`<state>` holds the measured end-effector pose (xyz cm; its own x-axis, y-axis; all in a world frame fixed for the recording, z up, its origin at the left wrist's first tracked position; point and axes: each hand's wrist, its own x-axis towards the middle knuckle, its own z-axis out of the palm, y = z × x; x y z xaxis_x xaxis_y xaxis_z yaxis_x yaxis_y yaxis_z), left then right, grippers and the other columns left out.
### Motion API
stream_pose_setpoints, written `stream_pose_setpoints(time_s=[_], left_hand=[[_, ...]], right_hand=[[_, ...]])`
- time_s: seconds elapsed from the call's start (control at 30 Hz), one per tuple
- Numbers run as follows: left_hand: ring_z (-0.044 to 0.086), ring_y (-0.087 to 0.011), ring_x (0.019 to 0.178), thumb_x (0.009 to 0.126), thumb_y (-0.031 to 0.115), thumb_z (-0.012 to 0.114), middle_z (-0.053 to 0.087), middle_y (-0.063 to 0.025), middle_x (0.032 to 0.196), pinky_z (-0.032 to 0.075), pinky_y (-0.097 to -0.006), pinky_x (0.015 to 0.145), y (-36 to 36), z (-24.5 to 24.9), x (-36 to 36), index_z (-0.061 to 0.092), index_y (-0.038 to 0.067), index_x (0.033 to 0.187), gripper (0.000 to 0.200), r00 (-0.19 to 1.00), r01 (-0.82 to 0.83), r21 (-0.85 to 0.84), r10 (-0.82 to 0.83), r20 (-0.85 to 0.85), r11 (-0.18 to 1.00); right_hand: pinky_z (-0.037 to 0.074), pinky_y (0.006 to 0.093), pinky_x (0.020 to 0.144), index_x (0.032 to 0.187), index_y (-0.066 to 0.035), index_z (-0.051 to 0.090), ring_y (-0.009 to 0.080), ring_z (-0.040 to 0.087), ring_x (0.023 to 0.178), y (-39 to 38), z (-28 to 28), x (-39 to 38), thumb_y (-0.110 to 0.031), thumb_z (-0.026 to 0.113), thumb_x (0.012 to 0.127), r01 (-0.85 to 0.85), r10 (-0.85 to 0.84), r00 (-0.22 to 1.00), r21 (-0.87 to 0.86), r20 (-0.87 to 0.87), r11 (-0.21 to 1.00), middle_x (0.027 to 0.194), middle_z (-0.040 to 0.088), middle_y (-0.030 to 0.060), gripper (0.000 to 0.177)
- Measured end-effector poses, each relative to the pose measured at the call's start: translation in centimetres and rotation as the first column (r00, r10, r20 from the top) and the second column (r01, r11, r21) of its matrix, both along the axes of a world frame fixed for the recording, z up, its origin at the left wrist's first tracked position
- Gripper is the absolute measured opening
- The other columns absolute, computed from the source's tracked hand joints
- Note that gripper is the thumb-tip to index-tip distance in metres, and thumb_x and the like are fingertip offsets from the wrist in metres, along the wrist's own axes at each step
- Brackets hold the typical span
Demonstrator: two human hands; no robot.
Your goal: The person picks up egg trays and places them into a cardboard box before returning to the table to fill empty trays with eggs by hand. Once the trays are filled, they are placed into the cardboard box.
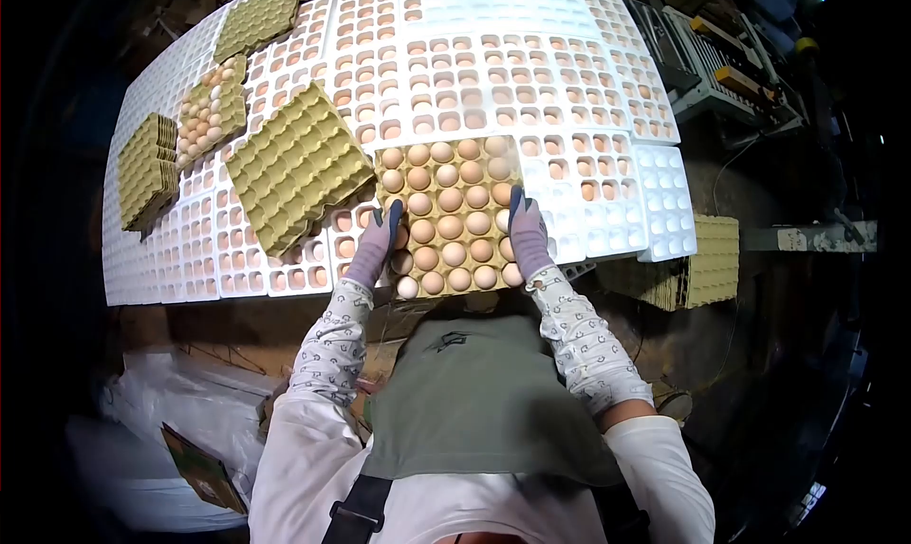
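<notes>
A yellowish pulp egg tray (pixel 437 216) full of light brown eggs (pixel 450 199) is held level at the table's near edge. My left hand (pixel 378 245), in a purple and dark glove, grips its left side. On the right side, my right hand (pixel 529 229) clasps it in a matching glove, thumb along the rim. The fingers beneath the tray are hidden. Left of it lies a bare pulp tray (pixel 299 169), turned at an angle over white foam trays (pixel 455 98) with eggs in their cells.
A stack of pulp trays (pixel 147 172) and a partly filled egg tray (pixel 211 115) sit at the left. Another pulp tray (pixel 256 20) lies farther back. More stacked trays (pixel 714 262) stand low at right, below an egg-less foam tray (pixel 666 202). Roller machinery (pixel 731 65) is at the far right.
</notes>
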<state>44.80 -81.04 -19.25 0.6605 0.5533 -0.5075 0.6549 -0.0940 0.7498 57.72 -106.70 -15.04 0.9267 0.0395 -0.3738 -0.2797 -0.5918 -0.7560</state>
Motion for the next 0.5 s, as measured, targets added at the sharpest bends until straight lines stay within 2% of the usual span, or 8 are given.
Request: stream_pose_setpoints(time_s=[0.03, 0.07, 0.1, 0.23, 0.3, 0.33, 0.4, 0.5], left_hand=[[0.062, -0.0370, 0.103, 0.101, 0.033, 0.054, 0.062, -0.0234, 0.110, 0.049, -0.0430, 0.087, 3.1, -6.4, -0.5, 0.052, 0.001, 0.135, 0.047, 0.999, 0.005, 0.149, -0.013, 0.050, 0.989], [0.054, -0.0173, 0.095, 0.103, 0.048, 0.052, 0.065, -0.0049, 0.108, 0.046, -0.0346, 0.085, 6.5, -8.7, -0.5, 0.063, 0.004, 0.120, 0.049, 0.993, 0.040, -0.103, -0.028, 0.116, 0.994], [0.063, -0.0384, 0.099, 0.100, 0.048, 0.054, 0.065, -0.0233, 0.110, 0.050, -0.0416, 0.085, 5.2, -6.2, -0.3, 0.054, 0.000, 0.133, 0.058, 0.991, 0.056, 0.028, -0.059, 0.120, 0.998], [0.059, -0.0414, 0.110, 0.088, 0.053, 0.067, 0.061, -0.0243, 0.124, 0.048, -0.0471, 0.096, 0.9, 1.6, -0.9, 0.050, 0.004, 0.141, 0.074, 0.998, 0.028, 0.322, -0.045, 0.047, 0.946], [0.059, -0.0388, 0.112, 0.083, 0.050, 0.073, 0.059, -0.0216, 0.127, 0.047, -0.0483, 0.096, -2.8, 4.9, -1.9, 0.052, 0.007, 0.140, 0.074, 0.971, 0.155, 0.909, -0.229, -0.069, 0.388], [0.059, -0.0352, 0.112, 0.080, 0.047, 0.077, 0.060, -0.0186, 0.123, 0.047, -0.0484, 0.095, -5.0, 7.5, -2.0, 0.055, 0.008, 0.137, 0.072, 0.951, 0.231, 0.830, -0.300, -0.082, 0.508], [0.057, -0.0305, 0.113, 0.078, 0.040, 0.079, 0.058, -0.0093, 0.122, 0.046, -0.0448, 0.093, -8.1, 7.6, -2.1, 0.060, 0.012, 0.129, 0.061, 0.735, 0.561, 0.622, -0.674, -0.071, 0.546], [0.060, -0.0247, 0.104, 0.080, 0.024, 0.069, 0.059, -0.0078, 0.112, 0.048, -0.0420, 0.090, -12.1, 6.1, -1.6, 0.062, 0.015, 0.116, 0.038, 0.470, 0.563, 0.820, -0.857, -0.211, 0.107]], right_hand=[[0.049, 0.0501, 0.088, 0.112, -0.001, 0.062, 0.0460, 0.064, 0.103, 1.0, -0.3, 0.6, -0.055, 0.044, 0.102, -0.019, 0.019, 1.000, 0.096, -0.005, 0.995, 0.105, 0.069, 0.0264, 0.058], [0.048, 0.0502, 0.090, 0.113, -0.003, 0.063, 0.0457, 0.063, 0.105, 1.3, -1.9, 1.2, -0.055, 0.045, 0.102, -0.049, 0.056, 0.996, 0.092, -0.074, 0.995, 0.108, 0.069, 0.0249, 0.057], [0.048, 0.0503, 0.091, 0.116, -0.004, 0.063, 0.0454, 0.062, 0.106, 1.9, -2.8, 1.7, -0.054, 0.045, 0.102, -0.095, 0.095, 0.993, 0.015, -0.075, 0.995, 0.109, 0.069, 0.0240, 0.055], [0.049, 0.0466, 0.093, 0.126, -0.003, 0.060, 0.0435, 0.062, 0.106, -1.0, -7.2, 3.1, -0.051, 0.052, 0.099, -0.182, 0.239, 0.965, 0.385, -0.106, 0.905, 0.116, 0.065, 0.0264, 0.055], [0.049, 0.0476, 0.092, 0.128, -0.005, 0.059, 0.0404, 0.062, 0.105, -3.6, -0.5, 1.5, -0.045, 0.061, 0.095, -0.468, 0.469, 0.876, -0.033, 0.113, 0.883, 0.118, 0.064, 0.0227, 0.052], [0.049, 0.0473, 0.091, 0.128, -0.007, 0.060, 0.0368, 0.062, 0.103, -4.9, 0.7, 0.1, -0.039, 0.070, 0.089, -0.492, 0.557, 0.757, -0.262, 0.342, 0.830, 0.115, 0.064, 0.0181, 0.052], [0.050, 0.0446, 0.088, 0.124, -0.010, 0.063, 0.0319, 0.063, 0.099, -7.3, 2.7, -1.8, -0.036, 0.074, 0.083, -0.718, 0.793, 0.503, -0.344, 0.345, 0.605, 0.112, 0.063, 0.0119, 0.049], [0.050, 0.0439, 0.083, 0.114, -0.013, 0.065, 0.0294, 0.063, 0.097, -7.5, 1.7, -3.3, -0.030, 0.074, 0.080, -0.771, 0.933, 0.115, -0.562, 0.341, 0.301, 0.108, 0.061, 0.0082, 0.039]])
